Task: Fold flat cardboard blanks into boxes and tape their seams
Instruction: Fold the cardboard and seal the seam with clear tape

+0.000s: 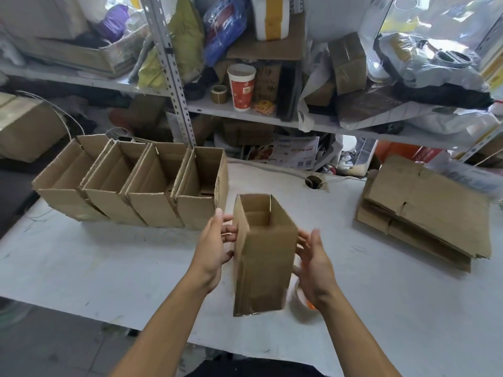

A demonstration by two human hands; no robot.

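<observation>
An upright, open-topped cardboard box is in front of me over the white table, between my two hands. My left hand is at its left wall, thumb up and fingertips touching the cardboard. My right hand is at its right wall with fingers spread and relaxed; it is blurred, so I cannot tell if it touches. Partly hidden under my right hand lies a tape roll. Several folded open boxes stand in a row at the left. At the right lies a stack of flat blanks.
Metal shelving crammed with bags, cartons, a red paper cup and a small tape roll runs along the back. A round cable hole sits in the table. A dark surface borders the table's left edge.
</observation>
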